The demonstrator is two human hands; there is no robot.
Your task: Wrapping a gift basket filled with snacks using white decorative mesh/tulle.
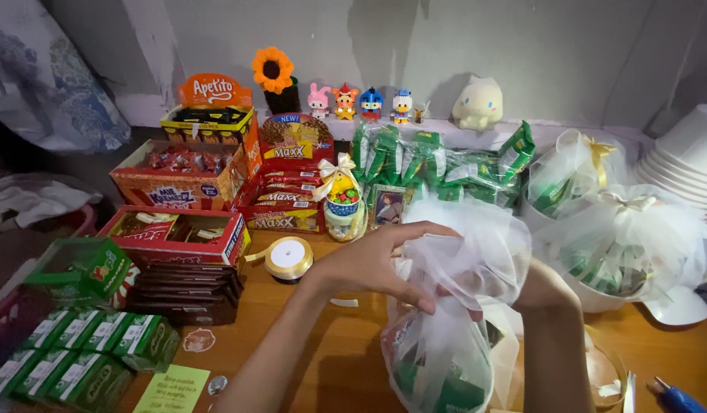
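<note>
A wooden table (323,344) carries snack boxes (173,233) at left, a ribbon spool (288,257) centre frame, wrapped bowls (628,245) at right.

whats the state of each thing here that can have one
left hand: gripping the tulle at the neck
right hand: mostly hidden behind the tulle
tulle bundle: gathered, untied
wrapped bowls: tied with bows
ribbon spool: partly unrolled
red boxes: open
</note>
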